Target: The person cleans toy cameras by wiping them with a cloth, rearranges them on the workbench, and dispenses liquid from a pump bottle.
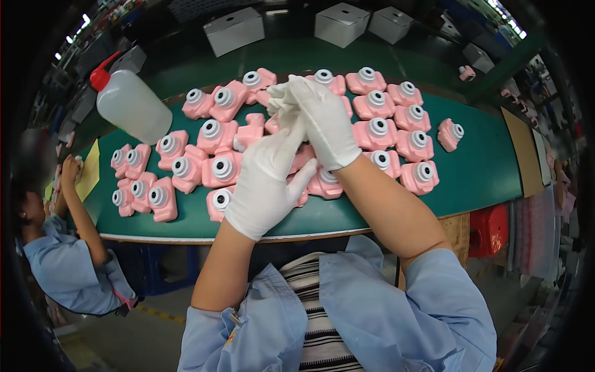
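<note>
White gloves cover both my hands, which meet over rows of pink toy cameras with white lens rings. My right hand is closed around crumpled white cloth; whether this is a separate rag or loose glove fabric is hard to see. Just below, my left hand has its fingers stretched up to the right hand, and its thumb stands apart. Pink camera bodies show through the gap beside that thumb. The left fingertips are hidden at the cloth. Another toy camera lies alone at the right.
The toy cameras lie on a green table. A clear squeeze bottle with a red nozzle stands at the left. White boxes sit behind. A cardboard piece leans at the right end. A co-worker sits at the left.
</note>
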`<state>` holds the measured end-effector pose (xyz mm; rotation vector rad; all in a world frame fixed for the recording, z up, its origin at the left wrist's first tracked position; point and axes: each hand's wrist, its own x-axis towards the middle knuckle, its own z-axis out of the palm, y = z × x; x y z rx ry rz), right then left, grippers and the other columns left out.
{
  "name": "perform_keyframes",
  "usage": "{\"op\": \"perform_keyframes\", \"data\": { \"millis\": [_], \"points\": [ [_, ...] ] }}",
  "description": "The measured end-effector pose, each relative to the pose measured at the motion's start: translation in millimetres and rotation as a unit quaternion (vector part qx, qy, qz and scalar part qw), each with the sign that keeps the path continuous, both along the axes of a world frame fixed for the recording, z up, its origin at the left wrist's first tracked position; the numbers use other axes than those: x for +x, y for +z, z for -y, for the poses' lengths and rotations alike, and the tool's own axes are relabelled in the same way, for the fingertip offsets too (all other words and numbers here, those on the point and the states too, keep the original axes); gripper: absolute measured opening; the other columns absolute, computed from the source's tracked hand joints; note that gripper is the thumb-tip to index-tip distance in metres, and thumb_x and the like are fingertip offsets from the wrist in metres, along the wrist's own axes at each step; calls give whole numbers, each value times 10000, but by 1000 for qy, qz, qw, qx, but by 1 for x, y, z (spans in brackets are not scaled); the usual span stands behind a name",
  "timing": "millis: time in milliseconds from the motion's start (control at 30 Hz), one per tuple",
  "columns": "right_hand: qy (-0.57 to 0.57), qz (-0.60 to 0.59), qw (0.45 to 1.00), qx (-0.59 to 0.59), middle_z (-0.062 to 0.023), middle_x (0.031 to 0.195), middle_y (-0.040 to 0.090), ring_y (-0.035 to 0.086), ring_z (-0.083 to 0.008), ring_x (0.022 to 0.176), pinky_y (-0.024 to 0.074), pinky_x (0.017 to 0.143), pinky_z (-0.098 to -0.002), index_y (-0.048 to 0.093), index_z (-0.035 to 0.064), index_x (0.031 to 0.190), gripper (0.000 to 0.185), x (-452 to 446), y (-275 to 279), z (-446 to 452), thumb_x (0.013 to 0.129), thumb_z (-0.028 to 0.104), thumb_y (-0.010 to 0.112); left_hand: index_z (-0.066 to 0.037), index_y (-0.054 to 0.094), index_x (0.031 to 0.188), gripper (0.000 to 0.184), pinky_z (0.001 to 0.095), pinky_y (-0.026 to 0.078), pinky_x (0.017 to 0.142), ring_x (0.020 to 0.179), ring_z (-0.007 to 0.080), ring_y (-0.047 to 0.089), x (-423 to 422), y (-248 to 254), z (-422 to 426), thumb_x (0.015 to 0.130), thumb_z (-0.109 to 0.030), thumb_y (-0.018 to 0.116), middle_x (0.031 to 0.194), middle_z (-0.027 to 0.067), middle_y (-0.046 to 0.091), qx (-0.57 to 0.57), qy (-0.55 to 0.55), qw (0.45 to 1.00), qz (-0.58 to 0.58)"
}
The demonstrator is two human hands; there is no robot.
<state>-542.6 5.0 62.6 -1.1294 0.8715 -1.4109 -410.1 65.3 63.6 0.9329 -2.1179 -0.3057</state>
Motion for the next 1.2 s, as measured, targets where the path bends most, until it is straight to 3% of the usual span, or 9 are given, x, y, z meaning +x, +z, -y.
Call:
{"op": "perform_keyframes", "data": {
  "millis": [100,267,400,433,633,800,900,1000,1200],
  "points": [
    [-78,-97,975,-186,-55,990,683,625,-87,829,505,673,-229,639,0,1049,358,8,-8,5,975,330,524,-20,638,1062,326,413,464,869,1011,327,605,-1,0,-3,768,-123,734,1059,141,644,3,6,999,40],
    [33,15,999,33,-71,1016,680,644,-135,940,515,782,-254,612,5,1079,315,5,13,-12,972,292,537,-22,639,1033,310,426,458,860,996,336,600,-4,-1,-4,755,-117,739,1062,143,641,-29,8,999,20],
    [37,-28,999,27,-69,984,674,638,-120,917,510,762,-250,628,2,1058,340,3,13,-10,979,316,525,-10,656,992,236,411,468,827,940,328,614,-5,0,-5,771,-80,706,1006,151,654,-34,18,999,-26],
    [11,24,1000,14,-18,798,651,553,-52,654,453,586,-211,657,-5,949,367,10,11,-10,969,336,522,-8,655,993,225,406,468,838,949,332,616,-5,0,-6,779,-64,695,1007,163,652,-34,30,998,-51],
    [6,36,999,20,0,722,607,499,-45,557,411,504,-216,651,-9,911,368,11,10,-8,966,331,521,43,585,1122,215,446,419,1007,1168,318,557,14,7,-34,924,-26,536,1207,176,591,18,117,951,-286],
    [7,37,999,22,-1,681,588,474,-55,530,401,494,-221,659,-4,877,385,12,11,-9,963,344,519,24,595,1108,319,461,409,1016,1125,337,573,36,40,-60,978,-219,435,1176,201,599,-191,139,907,-348],
    [13,-1,1000,2,-6,690,595,485,-60,549,404,505,-229,663,2,876,378,9,5,-6,959,340,516,36,530,1220,465,477,384,1037,1186,379,523,71,53,-63,956,-329,416,1224,241,570,-388,-28,819,-422],
    [29,-10,999,11,-24,825,658,547,-60,660,446,573,-205,664,-5,969,349,6,7,-7,961,321,541,24,527,1229,478,482,382,1036,1192,381,516,121,60,-48,940,-346,439,1235,236,561,-419,97,827,-363],
    [29,-19,999,25,18,724,584,461,-35,542,360,425,-205,672,33,940,370,3,19,-16,939,376,533,2,521,1248,511,493,378,1033,1203,387,501,253,49,2,908,-378,487,1257,227,543,-249,236,938,-57]
  ]
}}
